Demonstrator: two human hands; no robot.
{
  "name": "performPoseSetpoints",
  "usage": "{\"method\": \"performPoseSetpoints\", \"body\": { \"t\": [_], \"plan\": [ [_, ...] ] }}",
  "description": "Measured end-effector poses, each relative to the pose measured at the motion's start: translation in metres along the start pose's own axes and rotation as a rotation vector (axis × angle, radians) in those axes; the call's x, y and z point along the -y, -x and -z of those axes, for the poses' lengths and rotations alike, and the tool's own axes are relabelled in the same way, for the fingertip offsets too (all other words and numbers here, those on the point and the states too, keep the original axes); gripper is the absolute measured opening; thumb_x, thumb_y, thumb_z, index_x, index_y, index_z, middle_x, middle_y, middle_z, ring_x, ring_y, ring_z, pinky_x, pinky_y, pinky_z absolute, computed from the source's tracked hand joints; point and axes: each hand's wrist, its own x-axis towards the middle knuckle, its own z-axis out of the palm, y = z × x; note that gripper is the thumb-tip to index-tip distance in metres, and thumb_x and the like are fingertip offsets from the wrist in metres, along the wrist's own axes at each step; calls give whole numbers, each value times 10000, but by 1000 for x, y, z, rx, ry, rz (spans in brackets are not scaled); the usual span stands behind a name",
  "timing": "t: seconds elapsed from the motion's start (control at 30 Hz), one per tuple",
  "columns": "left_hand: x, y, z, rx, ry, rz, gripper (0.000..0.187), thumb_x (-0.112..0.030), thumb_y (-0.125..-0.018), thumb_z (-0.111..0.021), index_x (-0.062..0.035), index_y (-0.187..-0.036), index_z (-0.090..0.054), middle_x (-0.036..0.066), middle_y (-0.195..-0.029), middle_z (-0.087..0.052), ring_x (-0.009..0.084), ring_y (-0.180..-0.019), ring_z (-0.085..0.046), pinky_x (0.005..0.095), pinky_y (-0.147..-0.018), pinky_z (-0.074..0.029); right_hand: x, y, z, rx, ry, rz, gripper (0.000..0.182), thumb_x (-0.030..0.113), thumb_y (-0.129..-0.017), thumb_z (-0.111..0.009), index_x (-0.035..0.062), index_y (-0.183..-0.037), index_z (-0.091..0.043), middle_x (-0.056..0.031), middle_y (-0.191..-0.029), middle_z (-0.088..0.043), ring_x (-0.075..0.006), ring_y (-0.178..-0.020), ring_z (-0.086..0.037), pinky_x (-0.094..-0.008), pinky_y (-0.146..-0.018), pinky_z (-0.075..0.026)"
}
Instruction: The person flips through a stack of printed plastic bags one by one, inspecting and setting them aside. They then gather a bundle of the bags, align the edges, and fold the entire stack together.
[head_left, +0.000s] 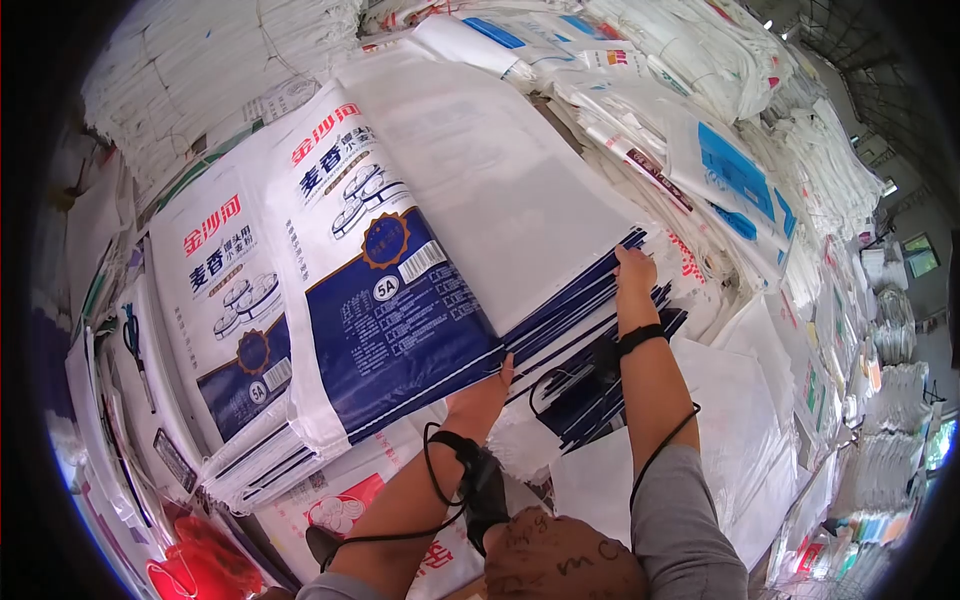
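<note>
Piled white sacks (830, 180) around a central stack (255, 465)

Printed sacks (385, 290), white above and blue below, lie face up on the stack. Their near right corner meets the left hand (480, 400); its thumb shows at the edge, but its other fingers are hidden, so how tightly this grip is closed cannot be told. Blank white sacks (480, 190) adjoin the printed ones on the right. Right hand (637, 280): grip closed over their near right corner, with blue-edged layers fanned below. From this grip, the blank face extends away, toward the upper left.
</note>
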Motion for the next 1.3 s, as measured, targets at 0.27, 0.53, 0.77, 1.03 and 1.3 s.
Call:
{"method": "performPoseSetpoints", "body": {
  "t": [0.27, 0.53, 0.77, 1.03, 1.3],
  "plan": [
    [5, -10, 10, 18, 9, -84, 413, -448, -930, -536, -88, -1053, -697, 151, -1048, -690, 391, -945, -643, 495, -858, -498, 31, 21, -7, -6, 471, 260, 555, 446, -757, -764, -58, -971, -674, -133, -761, -690, -211, -568, -645, -340, -594, -522],
    [4, -9, -9, -7, 174, 106, 408, -401, -911, -554, -56, -1099, -665, 181, -1074, -670, 401, -986, -627, 488, -914, -478, 64, 65, -15, 11, 627, 587, 277, 271, -870, -663, 5, -947, -668, -164, -797, -683, -311, -738, -672, -429, -683, -488],
    [-3, -11, 8, 86, 179, 195, 582, -450, -888, -588, -62, -1319, -538, 203, -1345, -536, 413, -1241, -496, 499, -1056, -384, 78, 89, -25, 40, 11, 466, 209, 209, -940, -633, 15, -1011, -667, -49, -756, -635, -131, -671, -544, -289, -636, -453],
    [4, -10, 8, 170, 394, 56, 589, -421, -917, -543, -47, -1370, -496, 216, -1354, -538, 408, -1273, -477, 524, -1097, -323, 145, 272, -77, 734, -146, 925, 110, 62, -934, -557, 46, -986, -653, -112, -872, -684, -253, -747, -671, -341, -666, -514],
    [14, 3, 8, 495, 339, -50, 569, -424, -922, -535, -68, -1364, -505, 191, -1366, -542, 395, -1274, -484, 504, -1099, -331, 72, 371, -57, 1480, 171, 1429, 288, 50, -813, -576, 17, -1094, -628, -166, -1242, -635, -327, -1112, -625, -412, -854, -551]
  ]
}}
